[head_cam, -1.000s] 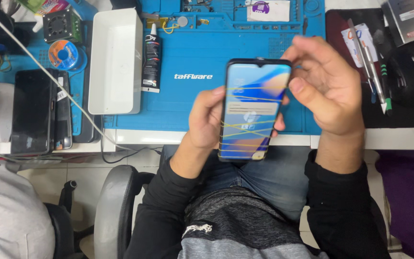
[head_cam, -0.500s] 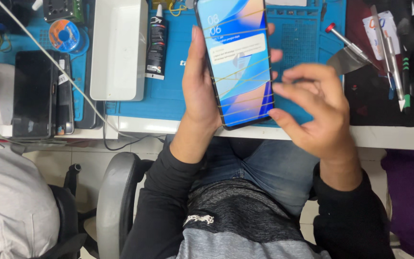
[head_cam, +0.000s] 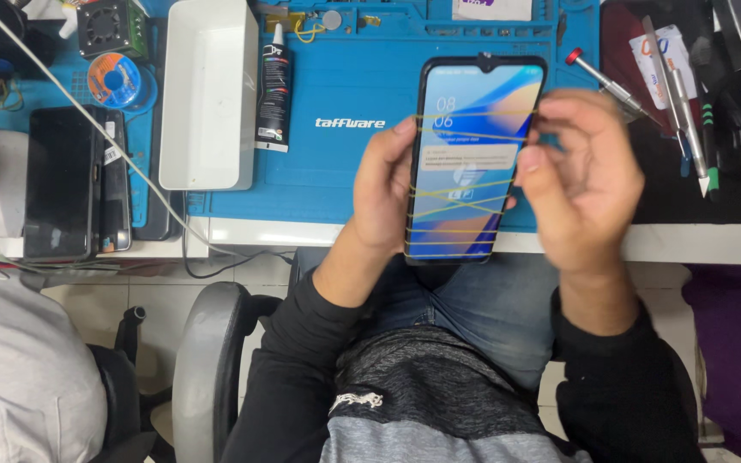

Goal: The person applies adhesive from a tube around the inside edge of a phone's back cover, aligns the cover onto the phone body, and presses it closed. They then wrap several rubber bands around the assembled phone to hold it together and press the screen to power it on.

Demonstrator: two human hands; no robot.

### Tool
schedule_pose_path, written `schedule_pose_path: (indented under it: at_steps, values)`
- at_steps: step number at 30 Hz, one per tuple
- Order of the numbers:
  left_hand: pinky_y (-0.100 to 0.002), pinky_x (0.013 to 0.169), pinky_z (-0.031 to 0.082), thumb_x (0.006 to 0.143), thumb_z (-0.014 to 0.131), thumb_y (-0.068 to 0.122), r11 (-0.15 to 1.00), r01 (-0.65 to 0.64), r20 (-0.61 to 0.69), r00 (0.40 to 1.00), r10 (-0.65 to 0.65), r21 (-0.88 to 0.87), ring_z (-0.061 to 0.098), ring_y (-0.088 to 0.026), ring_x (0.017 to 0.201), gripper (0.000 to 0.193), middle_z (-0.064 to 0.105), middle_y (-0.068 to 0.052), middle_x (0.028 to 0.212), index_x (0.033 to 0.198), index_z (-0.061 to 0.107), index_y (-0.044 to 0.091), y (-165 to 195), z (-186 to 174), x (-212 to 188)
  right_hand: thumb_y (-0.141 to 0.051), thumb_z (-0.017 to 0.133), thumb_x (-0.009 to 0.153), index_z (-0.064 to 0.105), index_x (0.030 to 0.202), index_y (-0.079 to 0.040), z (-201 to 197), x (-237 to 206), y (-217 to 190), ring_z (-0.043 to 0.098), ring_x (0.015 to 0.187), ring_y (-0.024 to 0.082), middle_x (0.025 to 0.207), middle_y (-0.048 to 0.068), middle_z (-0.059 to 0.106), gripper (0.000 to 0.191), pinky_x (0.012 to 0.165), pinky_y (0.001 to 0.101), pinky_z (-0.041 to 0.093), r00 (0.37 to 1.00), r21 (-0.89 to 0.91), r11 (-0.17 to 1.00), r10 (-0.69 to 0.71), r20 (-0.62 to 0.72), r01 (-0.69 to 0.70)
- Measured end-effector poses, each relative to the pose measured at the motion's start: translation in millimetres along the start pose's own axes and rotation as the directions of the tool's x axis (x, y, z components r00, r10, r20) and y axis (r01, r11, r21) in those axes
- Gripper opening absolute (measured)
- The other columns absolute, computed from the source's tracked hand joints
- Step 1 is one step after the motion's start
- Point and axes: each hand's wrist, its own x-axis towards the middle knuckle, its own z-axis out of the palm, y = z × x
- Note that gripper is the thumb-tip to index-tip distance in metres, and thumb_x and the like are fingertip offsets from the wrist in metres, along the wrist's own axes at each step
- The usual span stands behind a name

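Blue work mat (head_cam: 345, 171) lies behind the smartphone (head_cam: 473, 159), which has swung upright since half a second ago, its lit screen crossed by yellow rubber bands (head_cam: 465, 184); left hand (head_cam: 385, 193) grips its left edge, while right hand (head_cam: 581, 184), fingers curled, pinches a band at its right edge.

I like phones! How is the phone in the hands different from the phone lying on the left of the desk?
The held phone has a lit, colourful screen; the dark phone on the desk is black and off. The held phone has thin yellow rubber bands stretched across it; the dark phone shows none. The left hand grips the held phone above the blue mat; the dark phone lies flat, untouched. Both are slim black-edged rectangles.
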Motion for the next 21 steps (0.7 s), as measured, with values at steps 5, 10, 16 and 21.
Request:
schedule_pose_path:
  at_steps: [5, 10, 16, 21]
  values:
    - [-0.046, 0.110, 0.052, 0.115, 0.031, 0.047, 1.000, 0.010, -0.065, 0.998, -0.010, -0.002, 0.063, -0.034, 0.124, 0.067, 0.061, -0.025, 0.139, 0.150, 0.048, -0.007, -13.8, -11.0, -3.4, -0.004, 0.059, 0.111, 0.051, 0.140, 0.008, 21.7, -21.0, 14.9, 0.060, 0.111, 0.014, 0.135, 0.013, 0.059, 0.033, 0.100, 0.0251, 0.051, 0.981, -0.035, 0.999, -0.033, -0.193, 0.026]
    - [-0.044, 0.117, 0.047, 0.117, 0.031, 0.046, 0.999, -0.049, -0.135, 0.990, 0.051, 0.014, 0.061, -0.030, 0.129, 0.064, 0.059, -0.023, 0.141, 0.147, 0.048, -0.008, -30.8, -22.8, -6.3, -0.002, 0.054, 0.114, 0.053, 0.144, 0.007, 25.8, -31.2, 21.4, 0.057, 0.112, 0.014, 0.142, 0.012, 0.056, 0.031, 0.100, 0.0247, 0.047, 0.971, -0.261, 0.960, -0.152, -0.185, 0.101]
    - [-0.045, 0.112, 0.050, 0.116, 0.030, 0.051, 1.000, -0.003, -0.087, 0.996, 0.001, -0.029, 0.062, -0.032, 0.128, 0.070, 0.059, -0.023, 0.142, 0.153, 0.047, -0.005, -26.2, -16.3, -3.3, -0.004, 0.049, 0.114, 0.045, 0.153, 0.005, 24.5, -20.2, 9.9, 0.051, 0.099, 0.010, 0.143, 0.009, 0.053, 0.040, 0.088, 0.0214, 0.045, 0.992, -0.277, 0.960, -0.068, -0.102, 0.038]
    - [-0.044, 0.102, 0.057, 0.114, 0.032, 0.055, 0.985, 0.115, -0.053, 0.993, -0.109, 0.130, 0.068, -0.031, 0.112, 0.073, 0.062, -0.021, 0.137, 0.154, 0.047, -0.004, -5.7, -1.9, -4.3, -0.011, 0.057, 0.110, 0.040, 0.149, 0.006, 18.8, 13.8, -15.3, 0.050, 0.127, 0.018, 0.149, 0.013, 0.044, 0.046, 0.101, 0.0289, 0.051, 0.973, -0.240, 0.943, -0.217, 0.076, 0.229]
